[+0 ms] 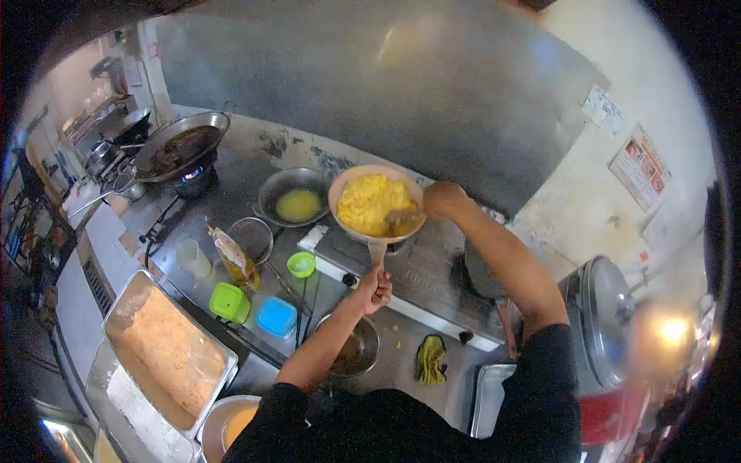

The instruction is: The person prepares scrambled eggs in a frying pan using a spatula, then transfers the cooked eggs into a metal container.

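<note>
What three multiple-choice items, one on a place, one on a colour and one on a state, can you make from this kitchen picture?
1. Where is the left hand?
A. on the pan handle
B. on the wok
C. on a tray

2. What colour is the food in the pan?
A. green
B. yellow
C. red

3. Is the burner under the wok lit?
A. yes
B. no

Answers: 1 A, fingers close around the handle; 2 B, the heap is bright yellow; 3 A, a blue flame shows beneath.
</note>
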Action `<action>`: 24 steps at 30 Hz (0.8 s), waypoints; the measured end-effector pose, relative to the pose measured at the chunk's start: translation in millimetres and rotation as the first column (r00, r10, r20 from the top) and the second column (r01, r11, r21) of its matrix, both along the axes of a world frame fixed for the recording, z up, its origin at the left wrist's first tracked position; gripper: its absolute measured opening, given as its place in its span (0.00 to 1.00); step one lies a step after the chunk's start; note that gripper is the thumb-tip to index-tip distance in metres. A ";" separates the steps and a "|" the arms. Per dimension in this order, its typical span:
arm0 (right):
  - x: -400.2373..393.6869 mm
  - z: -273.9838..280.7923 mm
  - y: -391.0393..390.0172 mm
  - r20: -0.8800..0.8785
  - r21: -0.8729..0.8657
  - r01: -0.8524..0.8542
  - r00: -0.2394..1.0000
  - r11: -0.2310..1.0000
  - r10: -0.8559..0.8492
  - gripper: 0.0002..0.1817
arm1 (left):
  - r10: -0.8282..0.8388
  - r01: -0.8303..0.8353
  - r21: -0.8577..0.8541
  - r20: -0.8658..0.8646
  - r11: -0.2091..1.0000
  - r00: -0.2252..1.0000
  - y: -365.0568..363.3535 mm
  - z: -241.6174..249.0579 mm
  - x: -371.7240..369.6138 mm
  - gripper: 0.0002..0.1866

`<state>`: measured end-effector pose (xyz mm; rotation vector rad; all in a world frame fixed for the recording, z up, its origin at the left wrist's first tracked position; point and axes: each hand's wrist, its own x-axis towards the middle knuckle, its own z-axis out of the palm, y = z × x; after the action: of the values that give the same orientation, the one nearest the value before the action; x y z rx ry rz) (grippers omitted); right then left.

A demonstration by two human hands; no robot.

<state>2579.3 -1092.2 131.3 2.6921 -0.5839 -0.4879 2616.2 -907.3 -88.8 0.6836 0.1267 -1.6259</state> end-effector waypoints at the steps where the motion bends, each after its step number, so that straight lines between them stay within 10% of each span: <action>1: 1.0 17.6 21.3 -0.054 0.009 -0.023 0.998 1.000 0.024 0.15 | 0.008 -0.008 -0.012 0.004 1.000 1.000 -2.5 4.4 0.2 0.22; 7: 44.2 -80.2 70.2 -0.008 0.146 -0.121 0.992 0.982 0.123 0.12 | 0.023 -0.023 0.013 0.032 1.000 0.999 5.7 -4.7 -5.9 0.22; 10: 61.1 -118.0 45.3 0.436 0.170 0.012 0.896 0.985 -0.086 0.12 | 0.035 -0.034 -0.043 0.036 0.999 0.999 4.7 -2.7 -1.2 0.21; 17: 13.3 -159.0 -77.7 0.321 0.038 -0.085 0.945 0.996 0.068 0.19 | 0.041 -0.040 -0.031 0.041 0.999 0.998 19.2 2.0 8.9 0.20; 24: -28.3 -43.3 -18.7 0.335 0.115 0.215 0.911 0.970 -0.242 0.22 | -0.005 0.011 -0.072 0.075 0.997 0.997 21.9 -2.6 10.3 0.21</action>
<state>2551.0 -1110.9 88.1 2.8154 -1.0063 -0.0859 2626.5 -885.4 -91.4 0.6888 0.0101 -1.6025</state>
